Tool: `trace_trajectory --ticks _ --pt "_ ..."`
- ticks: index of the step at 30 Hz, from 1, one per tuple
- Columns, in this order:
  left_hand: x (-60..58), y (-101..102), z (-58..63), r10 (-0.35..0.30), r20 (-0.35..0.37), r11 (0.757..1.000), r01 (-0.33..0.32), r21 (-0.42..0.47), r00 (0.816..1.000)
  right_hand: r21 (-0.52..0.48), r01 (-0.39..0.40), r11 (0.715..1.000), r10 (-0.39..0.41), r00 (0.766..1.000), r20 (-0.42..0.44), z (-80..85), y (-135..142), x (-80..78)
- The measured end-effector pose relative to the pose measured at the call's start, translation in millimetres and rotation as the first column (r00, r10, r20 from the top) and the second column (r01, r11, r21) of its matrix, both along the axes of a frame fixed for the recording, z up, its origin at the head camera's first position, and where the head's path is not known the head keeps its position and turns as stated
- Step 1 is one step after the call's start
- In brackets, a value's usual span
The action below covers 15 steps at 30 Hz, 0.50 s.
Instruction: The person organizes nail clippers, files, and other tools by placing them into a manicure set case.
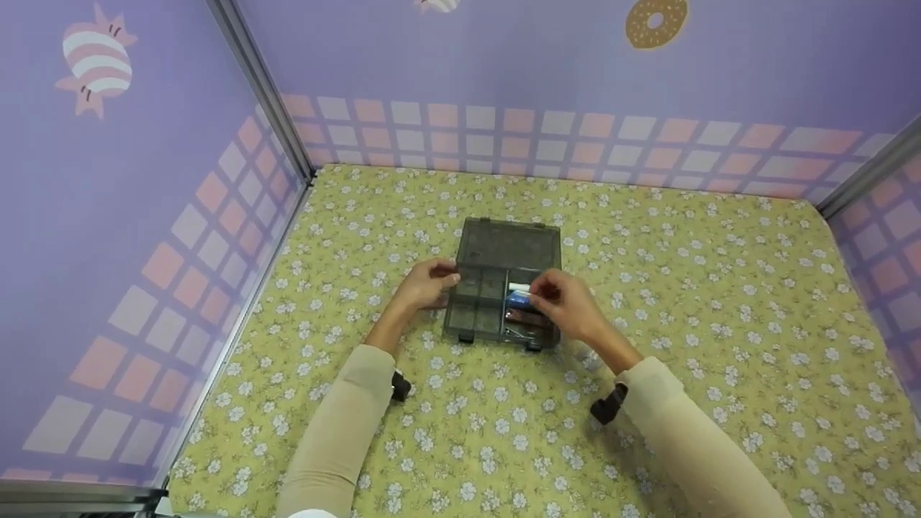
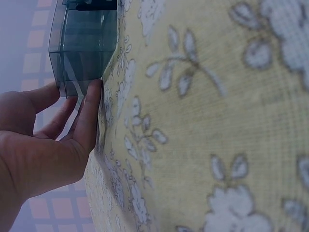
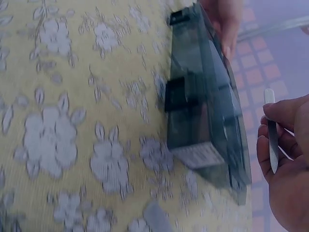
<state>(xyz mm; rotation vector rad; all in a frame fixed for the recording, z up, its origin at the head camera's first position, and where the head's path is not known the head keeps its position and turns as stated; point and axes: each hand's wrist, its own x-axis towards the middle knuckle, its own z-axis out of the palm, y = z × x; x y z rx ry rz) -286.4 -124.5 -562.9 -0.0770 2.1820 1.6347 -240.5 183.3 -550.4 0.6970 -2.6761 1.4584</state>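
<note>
Centrally in the head view, I see an open grey case [image 1: 471, 324] on floral cloth [image 1: 475, 446], blue-and-white [image 1: 518, 297] and brown items [image 1: 527, 317] in its right half. My left grip [image 1: 428, 285] holds its left edge; my right grip [image 1: 565, 306] pinches a slim metal tool [image 3: 273, 145].

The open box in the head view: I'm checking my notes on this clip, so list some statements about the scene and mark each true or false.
1. The box has its lid open. True.
2. The left grip is well away from the box. False: the left grip holds its side.
3. The right grip pinches a slim file-like tool. True.
4. The cloth is plain black. False: it is yellow with white flowers.
</note>
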Motion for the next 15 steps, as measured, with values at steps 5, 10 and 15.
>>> trace_trajectory --ticks 5,10,15 --pt "1.9 -2.1 0.6 0.005 0.029 0.999 -0.006 0.041 1.0 0.017 -0.07 0.997 0.071 0.997 -0.034 -0.8 -25.3 1.5" --pt "3.2 -2.1 1.1 0.009 0.025 0.999 -0.01 0.041 1.0 0.07 -0.115 0.991 0.117 0.993 -0.029 -2.8 -46.3 2.3" --pt "3.0 -0.3 0.1 0.018 0.012 0.999 -0.018 0.051 1.0 0.078 -0.138 0.987 0.14 0.99 -0.019 -5.9 -63.7 1.8"
